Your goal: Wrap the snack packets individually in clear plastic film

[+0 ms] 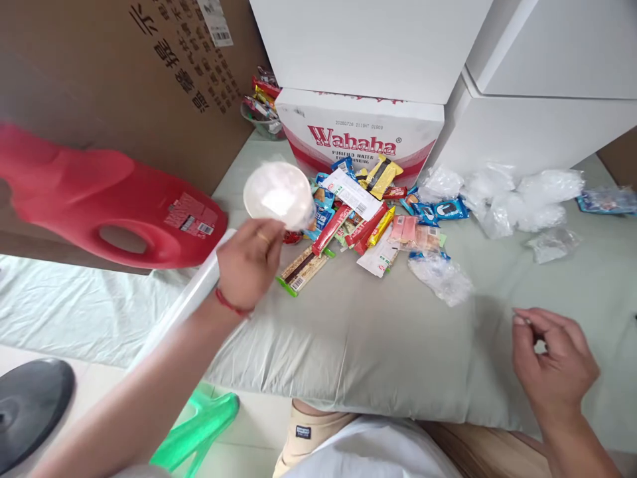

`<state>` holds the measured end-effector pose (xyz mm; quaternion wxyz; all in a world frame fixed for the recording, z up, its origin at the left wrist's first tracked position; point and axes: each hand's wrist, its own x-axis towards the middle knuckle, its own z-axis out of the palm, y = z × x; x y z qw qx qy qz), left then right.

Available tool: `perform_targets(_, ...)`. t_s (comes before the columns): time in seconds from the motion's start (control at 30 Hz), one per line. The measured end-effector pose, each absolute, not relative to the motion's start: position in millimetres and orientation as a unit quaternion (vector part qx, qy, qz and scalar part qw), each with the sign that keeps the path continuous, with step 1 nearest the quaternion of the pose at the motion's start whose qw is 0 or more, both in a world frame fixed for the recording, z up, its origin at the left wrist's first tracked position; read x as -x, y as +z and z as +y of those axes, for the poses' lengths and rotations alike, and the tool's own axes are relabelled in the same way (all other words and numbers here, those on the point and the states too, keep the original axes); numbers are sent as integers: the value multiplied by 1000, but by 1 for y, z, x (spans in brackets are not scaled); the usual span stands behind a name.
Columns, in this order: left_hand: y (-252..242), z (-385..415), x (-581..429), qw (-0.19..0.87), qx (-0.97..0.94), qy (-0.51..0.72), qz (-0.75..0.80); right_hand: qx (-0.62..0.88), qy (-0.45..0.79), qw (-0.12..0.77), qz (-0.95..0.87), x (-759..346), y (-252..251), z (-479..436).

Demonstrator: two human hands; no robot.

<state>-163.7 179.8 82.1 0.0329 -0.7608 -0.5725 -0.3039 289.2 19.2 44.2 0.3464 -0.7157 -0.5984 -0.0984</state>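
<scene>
My left hand is closed round a roll of clear plastic bags, its white round end facing me, held just above the grey-green cloth. A red cord circles that wrist. Right of the roll lies a heap of wrapped snacks: red, yellow, blue and brown packets. My right hand hovers low at the right with fingers curled in a pinch; whether it holds anything I cannot make out. A crumpled clear bag lies between the heap and that hand.
A large red plastic jug lies on its side at the left against a brown carton. A Wahaha water box stands behind the snacks, white boxes above and right. More clear bags lie at the right. A green stool stands below.
</scene>
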Motion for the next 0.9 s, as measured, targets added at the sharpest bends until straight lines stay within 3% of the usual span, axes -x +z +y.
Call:
perform_targets(0.1, 87, 112, 128, -11, 816, -301, -493, 658, -106, 382, -640, -260, 87, 31)
perform_targets(0.17, 86, 85, 106, -22, 856, -305, -417, 592, -45, 347, -726, -231, 111, 43)
perform_targets(0.27, 82, 67, 78, -44, 896, -311, -314, 457, 66, 212, -861, -186, 131, 66)
perform_targets(0.4, 73, 61, 53, -55, 908, -311, -274, 484, 132, -29, -864, -146, 133, 96)
perform_targets(0.5, 67, 58, 45, -68, 912, -297, -276, 485, 162, -114, -852, -137, 128, 103)
perform_targets(0.77, 63, 52, 46, -3, 921, -301, -247, 510, 157, -139, -834, -134, 112, 104)
perform_targets(0.83, 59, 51, 50, -26, 914, -305, -268, 517, 172, -60, -836, -143, 113, 99)
perform_targets(0.9, 55, 51, 55, -42, 903, -312, -292, 521, 196, 79, -827, -160, 119, 92)
